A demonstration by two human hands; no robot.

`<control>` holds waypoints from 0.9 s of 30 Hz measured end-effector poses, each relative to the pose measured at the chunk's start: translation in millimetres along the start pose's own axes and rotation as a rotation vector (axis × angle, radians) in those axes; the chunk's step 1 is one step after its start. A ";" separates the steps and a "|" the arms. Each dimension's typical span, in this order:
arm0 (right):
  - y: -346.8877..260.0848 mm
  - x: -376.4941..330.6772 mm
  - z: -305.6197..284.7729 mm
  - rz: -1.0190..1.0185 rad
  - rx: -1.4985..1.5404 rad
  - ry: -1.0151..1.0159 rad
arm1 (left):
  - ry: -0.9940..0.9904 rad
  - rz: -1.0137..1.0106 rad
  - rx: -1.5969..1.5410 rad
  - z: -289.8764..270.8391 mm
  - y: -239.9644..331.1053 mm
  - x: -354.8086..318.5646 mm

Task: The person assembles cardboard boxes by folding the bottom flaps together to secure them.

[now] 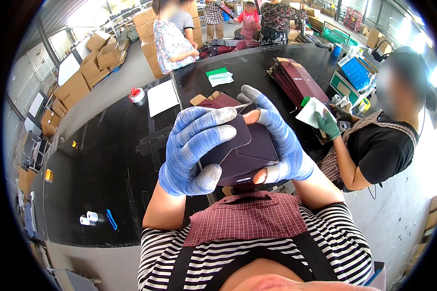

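Observation:
Close in front of my chest, a dark purple cardboard box (pixel 243 157) is held up between both hands, its folded flaps overlapping on the side facing me. My left hand (pixel 194 150), in a blue knitted glove with greyish fingertips, closes on the box's left side, fingers over a flap. From the right, my right hand (pixel 284 145) grips it, thumb at the lower edge and fingers at the top; its glove leaves the thumb tip and one fingertip bare. Behind the box, part of a maroon carton piece (pixel 221 101) with brown tabs lies on the black table (pixel 102 179).
At right, a co-worker's green-gloved hand (pixel 328 125) holds a white sheet near a stack of flat maroon cartons (pixel 303 85). On the table are a tape roll (pixel 137 95), white paper (pixel 163 98), a blue cutter (pixel 112 219) and small white rolls (pixel 88 218). Other people stand beyond.

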State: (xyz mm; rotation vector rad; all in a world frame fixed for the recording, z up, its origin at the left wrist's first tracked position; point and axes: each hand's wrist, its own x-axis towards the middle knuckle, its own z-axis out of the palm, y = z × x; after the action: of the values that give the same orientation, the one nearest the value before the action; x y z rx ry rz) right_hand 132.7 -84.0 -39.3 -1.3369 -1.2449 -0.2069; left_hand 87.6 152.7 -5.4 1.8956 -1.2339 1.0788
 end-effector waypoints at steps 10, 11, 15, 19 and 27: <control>4.6 2.4 -0.6 0.032 -0.063 -0.021 | -0.127 0.095 0.025 -9.3 -14.7 11.0; 5.2 2.1 -0.4 0.033 -0.062 -0.018 | -0.093 0.102 0.020 -7.7 -16.5 9.0; 6.2 2.0 0.1 0.010 -0.066 -0.011 | -0.065 0.094 -0.013 -3.2 -16.6 9.4; 7.4 2.3 -0.1 -0.029 -0.067 -0.018 | -0.067 0.102 -0.037 -2.4 -18.0 11.2; 6.3 5.0 -3.1 -0.049 -0.112 -0.032 | -0.159 0.079 -0.074 -4.0 -20.0 17.9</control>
State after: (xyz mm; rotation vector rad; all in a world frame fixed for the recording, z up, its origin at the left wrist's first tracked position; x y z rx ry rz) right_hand 141.0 -82.0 -38.5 -1.4118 -1.3096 -0.2947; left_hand 109.1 156.0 10.9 1.9208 -1.4281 0.9231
